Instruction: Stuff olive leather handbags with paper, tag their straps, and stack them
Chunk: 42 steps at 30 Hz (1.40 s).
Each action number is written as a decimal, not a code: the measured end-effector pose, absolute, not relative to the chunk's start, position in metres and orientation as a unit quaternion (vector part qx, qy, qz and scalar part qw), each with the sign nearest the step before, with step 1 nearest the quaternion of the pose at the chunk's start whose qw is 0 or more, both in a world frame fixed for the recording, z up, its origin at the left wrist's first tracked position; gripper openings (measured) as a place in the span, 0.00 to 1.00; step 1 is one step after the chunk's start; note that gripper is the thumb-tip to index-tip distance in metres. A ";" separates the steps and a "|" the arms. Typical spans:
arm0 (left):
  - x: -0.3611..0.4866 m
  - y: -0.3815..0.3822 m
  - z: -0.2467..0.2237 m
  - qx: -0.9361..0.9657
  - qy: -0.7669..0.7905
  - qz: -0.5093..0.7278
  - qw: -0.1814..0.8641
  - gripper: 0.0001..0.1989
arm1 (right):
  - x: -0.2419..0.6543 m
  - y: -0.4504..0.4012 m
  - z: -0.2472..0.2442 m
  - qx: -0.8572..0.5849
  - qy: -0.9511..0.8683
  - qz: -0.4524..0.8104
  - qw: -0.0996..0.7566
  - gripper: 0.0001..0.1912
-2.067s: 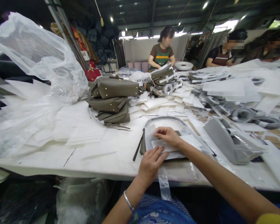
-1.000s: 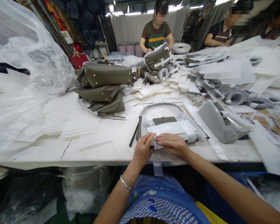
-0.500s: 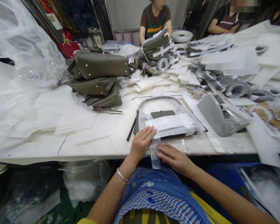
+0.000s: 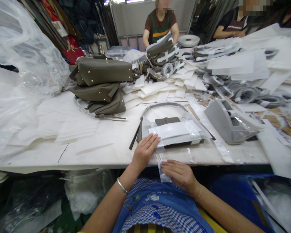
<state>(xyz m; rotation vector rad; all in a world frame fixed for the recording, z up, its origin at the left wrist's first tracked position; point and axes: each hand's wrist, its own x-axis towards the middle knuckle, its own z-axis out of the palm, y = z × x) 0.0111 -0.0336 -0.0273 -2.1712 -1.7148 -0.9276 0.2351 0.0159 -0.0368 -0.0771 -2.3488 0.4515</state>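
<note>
A dark olive handbag (image 4: 168,120) lies on the table in front of me, its body wrapped in white sheet (image 4: 174,130) and its arched handle (image 4: 164,105) covered in clear film. My left hand (image 4: 146,149) lies flat with fingers stretched over the wrap's lower left corner. A clear plastic strip (image 4: 160,158) runs from under those fingers down over the table's front edge. Lower and to the right, my right hand (image 4: 180,173) rests its outstretched fingers on the strip; its thumb is hidden. A dark strap end (image 4: 135,136) sticks out left of the bag.
Olive handbags (image 4: 105,69) are stacked at the back left. Loose white sheets (image 4: 62,118) and plastic bags (image 4: 26,42) cover the left side. A grey bag (image 4: 229,121) stands right, near coiled wrapped straps (image 4: 247,92). Across the table, a co-worker (image 4: 161,22) stands behind piled bags.
My right hand has slid down along the clear strip toward me, and the strip now looks narrower and creased. My left hand stays on the wrap's corner. The view has shifted slightly.
</note>
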 end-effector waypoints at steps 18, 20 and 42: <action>0.013 -0.033 -0.030 -0.722 -0.598 -0.318 0.141 0.15 | 0.180 0.094 0.048 -0.159 -0.924 0.131 0.323 0.10; 0.013 -0.032 -0.029 -0.717 -0.600 -0.329 0.132 0.11 | 0.166 0.104 0.045 -0.201 -0.921 0.157 0.296 0.06; 0.014 -0.033 -0.023 -0.702 -0.612 -0.361 0.049 0.30 | 0.119 0.143 0.036 -0.311 -0.925 0.196 0.093 0.11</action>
